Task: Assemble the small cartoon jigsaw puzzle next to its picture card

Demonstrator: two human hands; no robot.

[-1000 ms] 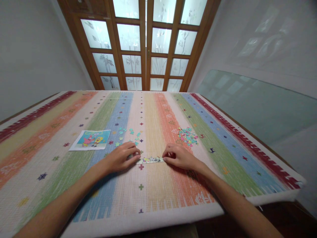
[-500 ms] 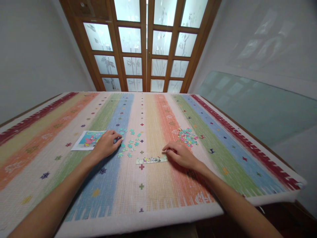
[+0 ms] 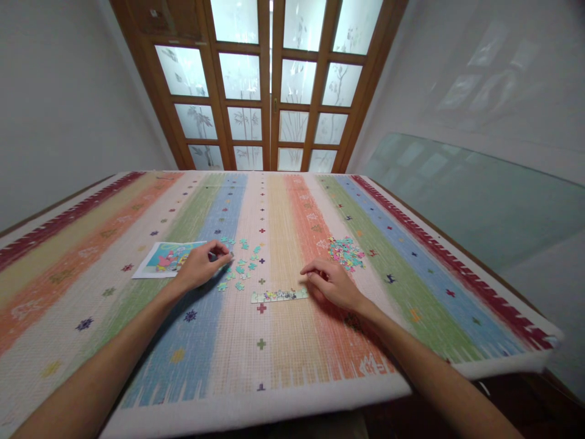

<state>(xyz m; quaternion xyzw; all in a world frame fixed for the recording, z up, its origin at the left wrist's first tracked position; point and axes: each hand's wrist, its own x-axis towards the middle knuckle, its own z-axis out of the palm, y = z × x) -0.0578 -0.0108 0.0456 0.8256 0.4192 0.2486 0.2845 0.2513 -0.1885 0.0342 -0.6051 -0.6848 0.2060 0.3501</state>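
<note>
My left hand [image 3: 203, 263] is closed in a pinch at the left side of a loose group of teal jigsaw pieces [image 3: 240, 269]. A small puzzle piece [image 3: 231, 255] shows faintly at its fingertips. Under and behind that hand lies a picture card [image 3: 158, 261] with a pink cartoon figure, partly covered. My right hand [image 3: 333, 283] rests on the cloth with loosely curled fingers apart, nothing visible in them. Just left of it is a narrow strip of joined puzzle pieces [image 3: 280, 296]. Beyond the right hand sits a heap of mixed puzzle pieces [image 3: 348, 253].
A striped tablecloth [image 3: 283, 347] covers the big table, its front edge near my forearms. Against the right wall leans a pale glass panel [image 3: 457, 189]. Wooden doors with frosted panes [image 3: 247, 122] stand behind the far edge.
My left hand has turned slightly and its fingertips have shifted a little right, drawn together in a pinch. My right hand stays almost where it was.
</note>
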